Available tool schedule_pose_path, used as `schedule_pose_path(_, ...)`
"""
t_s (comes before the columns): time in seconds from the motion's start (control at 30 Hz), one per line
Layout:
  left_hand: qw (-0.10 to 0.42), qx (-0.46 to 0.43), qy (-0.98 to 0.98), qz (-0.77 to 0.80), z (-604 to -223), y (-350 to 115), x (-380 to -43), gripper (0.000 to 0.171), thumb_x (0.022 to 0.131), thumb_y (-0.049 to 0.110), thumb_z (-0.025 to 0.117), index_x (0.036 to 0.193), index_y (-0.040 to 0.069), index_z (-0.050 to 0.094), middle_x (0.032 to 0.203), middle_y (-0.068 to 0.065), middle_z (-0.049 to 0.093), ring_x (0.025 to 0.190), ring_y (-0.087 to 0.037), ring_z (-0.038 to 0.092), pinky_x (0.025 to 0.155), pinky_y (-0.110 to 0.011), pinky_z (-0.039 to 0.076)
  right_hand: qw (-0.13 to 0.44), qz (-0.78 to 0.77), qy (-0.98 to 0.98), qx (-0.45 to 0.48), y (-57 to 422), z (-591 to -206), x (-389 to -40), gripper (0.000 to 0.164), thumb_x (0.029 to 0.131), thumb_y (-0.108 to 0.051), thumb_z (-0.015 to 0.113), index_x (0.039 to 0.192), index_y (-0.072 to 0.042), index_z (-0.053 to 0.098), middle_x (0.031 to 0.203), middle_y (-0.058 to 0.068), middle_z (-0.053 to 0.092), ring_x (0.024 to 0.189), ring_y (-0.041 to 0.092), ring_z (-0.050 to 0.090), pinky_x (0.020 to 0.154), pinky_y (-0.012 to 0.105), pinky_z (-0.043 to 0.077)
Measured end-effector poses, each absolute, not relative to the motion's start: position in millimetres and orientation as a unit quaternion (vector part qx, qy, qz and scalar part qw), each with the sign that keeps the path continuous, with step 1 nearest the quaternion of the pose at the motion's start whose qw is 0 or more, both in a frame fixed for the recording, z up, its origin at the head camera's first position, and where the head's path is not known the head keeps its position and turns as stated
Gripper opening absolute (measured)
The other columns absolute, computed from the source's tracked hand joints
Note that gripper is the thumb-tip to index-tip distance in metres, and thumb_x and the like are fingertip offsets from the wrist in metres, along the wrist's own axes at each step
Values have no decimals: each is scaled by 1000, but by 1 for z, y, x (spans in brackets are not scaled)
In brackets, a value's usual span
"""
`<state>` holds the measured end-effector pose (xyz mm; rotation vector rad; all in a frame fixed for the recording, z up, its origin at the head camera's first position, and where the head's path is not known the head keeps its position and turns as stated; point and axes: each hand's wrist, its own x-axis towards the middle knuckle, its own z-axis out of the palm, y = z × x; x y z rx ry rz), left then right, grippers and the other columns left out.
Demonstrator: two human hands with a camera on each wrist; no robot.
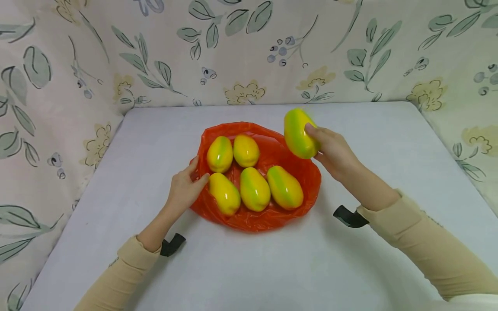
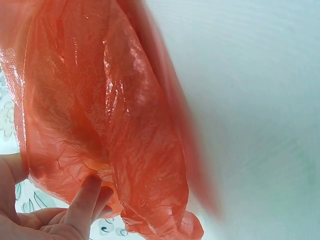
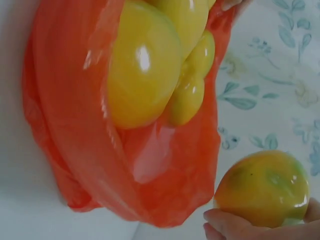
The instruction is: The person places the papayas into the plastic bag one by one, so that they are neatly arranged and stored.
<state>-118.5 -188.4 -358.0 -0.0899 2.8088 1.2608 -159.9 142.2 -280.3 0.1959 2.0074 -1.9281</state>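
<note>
A glossy yellow papaya point(image 1: 300, 134) with a green streak is gripped in my right hand point(image 1: 334, 151), above the far right rim of a red plastic bag point(image 1: 253, 223). In the right wrist view, the held papaya point(image 3: 265, 187) is beside the bag's mouth, with fingers point(image 3: 235, 225) against its lower side. The bag stands wide open, with several similar papayas point(image 1: 254, 190) lying inside. At the left rim, my left hand point(image 1: 184, 185) holds the bag's edge between thumb and fingers. The left wrist view shows fingertips point(image 2: 87, 192) against the crinkled outside of the bag point(image 2: 145, 150).
The bag rests on a white table point(image 1: 249, 268). A floral curtain point(image 1: 249, 56) hangs behind the table and along both sides. Dark curved pieces point(image 1: 173, 245) stick out below both wrists. A white object point(image 1: 474, 300) shows at the lower right corner.
</note>
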Motion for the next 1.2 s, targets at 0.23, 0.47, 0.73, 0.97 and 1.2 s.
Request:
schedule_pose_path(0.23,25,-25,911,411,-359,-189,-118,63,96,23,57,150,3,32,76,-13,58,69,-22,48,65,-20,50,216,-658,721,37,131,-280,-151,69,102,-41,45,153,-2,22,145,13,34,135,26,30,112,39,29)
schedule_pose_path(0.47,16,-21,910,415,-359,-188,-117,64,95,24,57,150,2,33,82,-15,61,73,-23,50,67,-23,52,242,-647,722,21,122,-286,-145,66,102,-39,46,151,-1,26,138,16,40,129,29,38,111,40,32)
schedule_pose_path(0.73,27,-23,910,413,-359,-188,-119,62,96,22,57,151,5,32,69,-10,53,62,-20,42,59,-19,46,272,-644,715,14,110,-298,-152,63,102,-35,46,150,1,27,139,17,40,129,30,39,109,42,34)
schedule_pose_path(0.97,6,-15,914,406,-361,-187,-120,61,94,20,59,148,0,36,77,-20,59,66,-24,45,57,-19,42,278,-642,713,44,102,-305,-162,59,102,-36,46,146,1,33,136,15,42,126,29,41,108,41,37)
schedule_pose_path(1.2,11,-20,914,406,-361,-188,-120,61,95,20,58,148,0,35,75,-16,58,70,-25,47,60,-20,46,278,-624,728,59,98,-310,-170,59,101,-39,46,144,1,36,134,15,44,123,28,42,106,40,39)
